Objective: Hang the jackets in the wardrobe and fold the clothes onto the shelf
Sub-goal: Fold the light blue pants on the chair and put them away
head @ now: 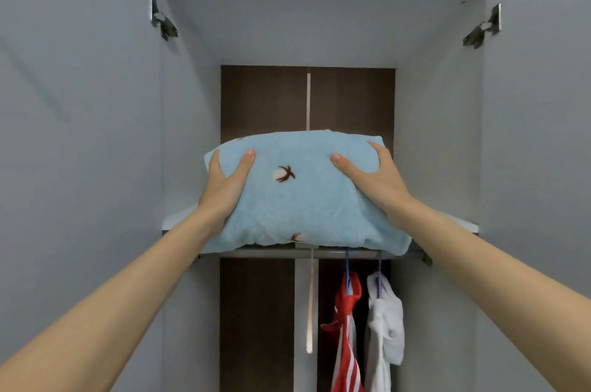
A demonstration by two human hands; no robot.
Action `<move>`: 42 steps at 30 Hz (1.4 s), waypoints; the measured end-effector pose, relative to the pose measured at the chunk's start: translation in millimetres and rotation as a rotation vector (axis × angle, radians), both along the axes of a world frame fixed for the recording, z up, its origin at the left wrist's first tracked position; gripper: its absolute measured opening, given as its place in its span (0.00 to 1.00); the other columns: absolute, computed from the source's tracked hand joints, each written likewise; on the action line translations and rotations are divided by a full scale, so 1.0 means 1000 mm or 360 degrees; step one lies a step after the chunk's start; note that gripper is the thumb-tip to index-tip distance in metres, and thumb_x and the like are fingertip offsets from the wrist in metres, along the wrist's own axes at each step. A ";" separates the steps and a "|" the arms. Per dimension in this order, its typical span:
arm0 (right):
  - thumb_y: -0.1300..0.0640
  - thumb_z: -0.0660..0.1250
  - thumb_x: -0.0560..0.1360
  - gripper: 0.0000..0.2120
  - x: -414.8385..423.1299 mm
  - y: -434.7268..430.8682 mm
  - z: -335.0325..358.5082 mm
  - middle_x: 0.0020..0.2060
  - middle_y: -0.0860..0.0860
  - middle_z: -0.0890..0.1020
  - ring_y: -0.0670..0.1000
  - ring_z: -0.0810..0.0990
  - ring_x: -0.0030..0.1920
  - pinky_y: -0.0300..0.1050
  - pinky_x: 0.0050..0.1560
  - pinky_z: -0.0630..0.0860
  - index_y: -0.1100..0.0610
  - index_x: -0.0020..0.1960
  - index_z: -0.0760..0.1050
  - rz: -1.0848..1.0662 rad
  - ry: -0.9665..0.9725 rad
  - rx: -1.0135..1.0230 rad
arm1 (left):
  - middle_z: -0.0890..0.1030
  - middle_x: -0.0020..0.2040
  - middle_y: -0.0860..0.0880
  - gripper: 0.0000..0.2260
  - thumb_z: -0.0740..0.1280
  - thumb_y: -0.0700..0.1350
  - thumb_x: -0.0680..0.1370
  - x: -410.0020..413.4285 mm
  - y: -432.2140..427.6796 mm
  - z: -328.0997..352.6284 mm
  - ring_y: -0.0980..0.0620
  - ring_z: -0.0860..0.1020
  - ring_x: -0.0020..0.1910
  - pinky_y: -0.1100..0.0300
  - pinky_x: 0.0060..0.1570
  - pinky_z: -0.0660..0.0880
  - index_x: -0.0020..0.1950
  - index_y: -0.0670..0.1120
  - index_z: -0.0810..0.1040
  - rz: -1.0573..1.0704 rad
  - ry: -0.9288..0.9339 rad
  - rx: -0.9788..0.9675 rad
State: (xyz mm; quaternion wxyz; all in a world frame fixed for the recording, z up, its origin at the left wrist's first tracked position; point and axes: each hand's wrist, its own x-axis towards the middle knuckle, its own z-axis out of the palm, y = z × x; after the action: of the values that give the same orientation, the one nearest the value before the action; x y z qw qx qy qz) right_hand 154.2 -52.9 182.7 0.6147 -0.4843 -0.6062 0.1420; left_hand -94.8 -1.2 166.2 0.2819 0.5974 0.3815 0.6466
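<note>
both hands, left hand (224, 182) and right hand (372, 177), grip the folded light-blue fleece garment (300, 196) at its sides, fingers curled round it, over the wardrobe shelf (460, 222). below, a red striped jacket (347, 337) and a white jacket (385, 331) hang on the rail (329, 253).

Both hands (224, 187) gripping folded blue fleece (297, 199), wardrobe shelf (179, 219), hung jackets (347, 327)

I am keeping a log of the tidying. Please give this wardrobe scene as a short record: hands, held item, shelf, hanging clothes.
left hand: grips the folded blue fleece, left side
right hand: grips its right side
fleece position: at the shelf front, its edge overhanging
below shelf: rail
hanging on rail: red striped jacket, white jacket
</note>
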 end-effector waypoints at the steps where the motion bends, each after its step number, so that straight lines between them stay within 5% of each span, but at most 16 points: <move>1: 0.24 0.70 0.55 0.49 -0.006 0.020 0.004 0.62 0.43 0.72 0.51 0.73 0.62 0.58 0.64 0.72 0.41 0.70 0.59 0.0027 -0.0019 0.0007 | 0.72 0.57 0.57 0.34 0.62 0.71 0.71 -0.007 0.016 0.002 0.49 0.74 0.59 0.46 0.62 0.72 0.72 0.62 0.55 0.0050 -0.0005 0.0008; 7: 0.21 0.68 0.52 0.52 -0.043 0.136 0.028 0.64 0.44 0.72 0.52 0.72 0.64 0.58 0.65 0.71 0.40 0.70 0.58 0.0147 -0.0068 -0.0039 | 0.65 0.72 0.50 0.39 0.59 0.71 0.72 -0.039 0.110 0.019 0.41 0.70 0.66 0.42 0.66 0.67 0.75 0.63 0.42 0.0288 0.0016 -0.0071; 15: 0.21 0.67 0.54 0.49 -0.081 0.271 0.028 0.69 0.43 0.68 0.53 0.68 0.69 0.57 0.69 0.66 0.36 0.71 0.57 0.0334 -0.0233 -0.0218 | 0.65 0.73 0.43 0.37 0.54 0.69 0.75 -0.072 0.197 -0.001 0.38 0.70 0.66 0.44 0.67 0.66 0.75 0.61 0.36 0.0613 0.0083 -0.0330; 22: 0.32 0.59 0.74 0.36 -0.101 0.345 -0.004 0.75 0.56 0.58 0.61 0.59 0.72 0.57 0.71 0.60 0.40 0.76 0.49 0.0326 -0.0720 -0.0396 | 0.71 0.69 0.42 0.34 0.55 0.66 0.77 -0.076 0.210 -0.033 0.38 0.73 0.62 0.51 0.60 0.67 0.75 0.63 0.37 0.0934 0.0461 -0.0363; 25: 0.45 0.55 0.81 0.25 -0.107 0.336 -0.005 0.74 0.57 0.56 0.60 0.55 0.71 0.57 0.66 0.60 0.42 0.76 0.53 -0.0045 -0.1141 -0.0058 | 0.70 0.70 0.42 0.34 0.56 0.64 0.78 -0.068 0.211 -0.030 0.39 0.72 0.64 0.50 0.63 0.67 0.76 0.62 0.38 0.1010 0.0511 -0.0466; 28: 0.53 0.55 0.80 0.20 -0.109 0.316 -0.003 0.67 0.54 0.64 0.57 0.62 0.64 0.52 0.58 0.65 0.44 0.72 0.61 0.0019 -0.1414 0.0312 | 0.68 0.72 0.41 0.33 0.55 0.63 0.79 -0.062 0.208 -0.027 0.38 0.70 0.67 0.50 0.65 0.65 0.76 0.60 0.38 0.1106 0.0535 -0.0573; 33: 0.45 0.55 0.78 0.33 -0.102 0.297 -0.005 0.76 0.57 0.48 0.65 0.54 0.74 0.56 0.71 0.55 0.39 0.77 0.41 0.0550 -0.1766 -0.0351 | 0.62 0.75 0.39 0.33 0.53 0.59 0.81 -0.042 0.199 -0.025 0.38 0.65 0.71 0.50 0.69 0.59 0.77 0.54 0.35 0.1162 0.0539 -0.0694; 36: 0.49 0.58 0.77 0.35 -0.099 0.307 -0.007 0.77 0.59 0.44 0.63 0.63 0.71 0.51 0.71 0.62 0.37 0.76 0.41 0.0685 -0.1705 -0.0354 | 0.62 0.74 0.37 0.34 0.54 0.59 0.81 -0.029 0.191 -0.022 0.37 0.65 0.70 0.50 0.69 0.60 0.77 0.50 0.37 0.1186 0.0590 -0.0746; 40: 0.58 0.57 0.77 0.33 -0.102 0.337 -0.013 0.73 0.58 0.58 0.63 0.61 0.71 0.52 0.71 0.62 0.36 0.76 0.49 0.0600 -0.1485 -0.0174 | 0.77 0.58 0.40 0.31 0.54 0.64 0.78 -0.010 0.178 -0.022 0.42 0.78 0.50 0.55 0.46 0.72 0.74 0.46 0.56 0.1566 0.1278 -0.0680; 42: 0.62 0.53 0.78 0.33 -0.108 0.351 -0.016 0.70 0.58 0.62 0.63 0.61 0.70 0.53 0.70 0.62 0.35 0.75 0.52 0.0514 -0.1439 -0.0153 | 0.72 0.60 0.44 0.30 0.55 0.68 0.76 -0.010 0.180 -0.023 0.44 0.72 0.57 0.55 0.47 0.69 0.69 0.47 0.63 0.1897 0.1733 -0.0526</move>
State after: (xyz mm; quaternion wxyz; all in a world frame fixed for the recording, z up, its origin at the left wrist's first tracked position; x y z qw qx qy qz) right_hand 46.4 298.5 167.1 0.2364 -0.4251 -0.8729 0.0387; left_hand -104.7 178.6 143.1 -0.2488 0.4755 0.8080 0.2431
